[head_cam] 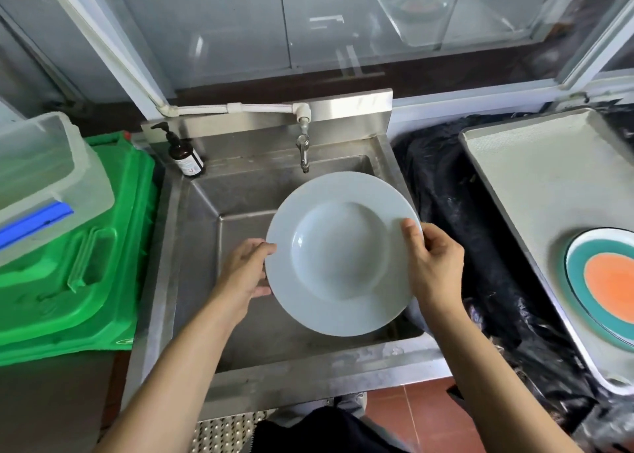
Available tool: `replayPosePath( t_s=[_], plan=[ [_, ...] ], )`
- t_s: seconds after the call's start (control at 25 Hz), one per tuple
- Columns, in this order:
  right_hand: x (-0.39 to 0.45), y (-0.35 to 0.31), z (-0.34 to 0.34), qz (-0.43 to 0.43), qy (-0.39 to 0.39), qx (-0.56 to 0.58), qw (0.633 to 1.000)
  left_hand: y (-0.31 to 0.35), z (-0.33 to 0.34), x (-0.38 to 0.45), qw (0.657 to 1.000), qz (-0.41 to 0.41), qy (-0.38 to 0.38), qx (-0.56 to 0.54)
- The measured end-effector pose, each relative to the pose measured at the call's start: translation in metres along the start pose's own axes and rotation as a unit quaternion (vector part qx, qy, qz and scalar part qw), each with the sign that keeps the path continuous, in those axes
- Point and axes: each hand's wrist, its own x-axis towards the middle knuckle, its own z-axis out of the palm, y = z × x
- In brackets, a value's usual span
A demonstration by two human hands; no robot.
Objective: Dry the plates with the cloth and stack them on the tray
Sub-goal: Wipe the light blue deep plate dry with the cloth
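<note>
A pale blue-white deep plate [341, 251] is held above the steel sink [240, 195], its face turned up toward me. My left hand [245, 269] grips its left rim, thumb on top and fingers underneath. My right hand [434, 263] grips the right rim the same way. A grey tray [535, 184] lies to the right on black plastic, and a plate with teal and orange rings [603, 281] rests on its near right part. No cloth is visible.
A tap [303, 150] hangs over the sink's back edge, with a brown pump bottle [183, 155] at the back left corner. Left of the sink stand a green bin lid [75, 257] and a clear plastic box [44, 178]. Glass panels rise behind.
</note>
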Motion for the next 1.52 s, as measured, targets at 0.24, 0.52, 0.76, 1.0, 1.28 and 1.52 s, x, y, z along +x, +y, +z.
replayPosePath(
  t_s=[0.24,0.52,0.76,1.0,1.28,1.52],
  plan=[
    [-0.010,0.000,-0.012,0.076,0.083,-0.005,0.994,0.027,0.004,0.009,0.998,0.026,-0.062,0.013],
    [-0.014,0.000,-0.067,0.092,0.152,-0.021,0.984,0.051,0.063,0.003,0.986,0.022,-0.158,0.050],
    [0.002,0.020,-0.153,0.102,0.222,-0.024,0.969,0.059,0.157,-0.017,0.969,0.047,-0.224,0.092],
    [0.026,0.057,-0.267,0.138,0.249,-0.013,0.958,0.047,0.277,-0.053,0.958,0.038,-0.255,0.126],
    [0.065,0.124,-0.388,0.206,0.277,-0.010,0.938,0.022,0.408,-0.084,0.952,-0.029,-0.278,0.128],
    [0.099,0.171,-0.448,0.235,0.277,-0.017,0.931,0.012,0.492,-0.084,0.953,-0.064,-0.264,0.135]
  ],
)
